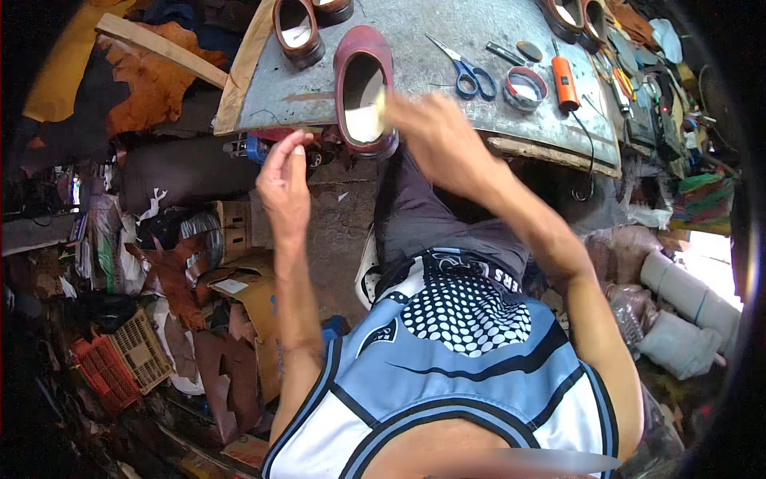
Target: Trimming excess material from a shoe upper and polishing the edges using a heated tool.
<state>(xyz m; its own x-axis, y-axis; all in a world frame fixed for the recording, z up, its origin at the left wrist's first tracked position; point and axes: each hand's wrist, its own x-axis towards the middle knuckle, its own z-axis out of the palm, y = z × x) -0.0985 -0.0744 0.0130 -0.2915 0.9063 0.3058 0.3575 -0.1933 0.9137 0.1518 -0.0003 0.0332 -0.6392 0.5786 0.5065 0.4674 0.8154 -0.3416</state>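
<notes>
A reddish-brown leather shoe [363, 56] rests on the near edge of the worktable, its toe pointing away from me and its heel toward me. A pale insole shows through the opening. My right hand [435, 136], smeared by motion, is at the right side of that opening. A small pale yellow piece, too blurred to name, shows at its fingertips. Left of the heel and apart from the shoe, my left hand [286, 180] is raised with fingers curled and thumb pressed to them. Whatever it pinches, if anything, is too small to make out.
On the metal-topped table [435, 28] lie blue-handled scissors [467, 76], a round tin [525, 88] and an orange corded tool [565, 80]. Other brown shoes [299, 36] stand at the far edge. Leather scraps, a cardboard box [255, 299] and plastic crates [108, 363] crowd the left.
</notes>
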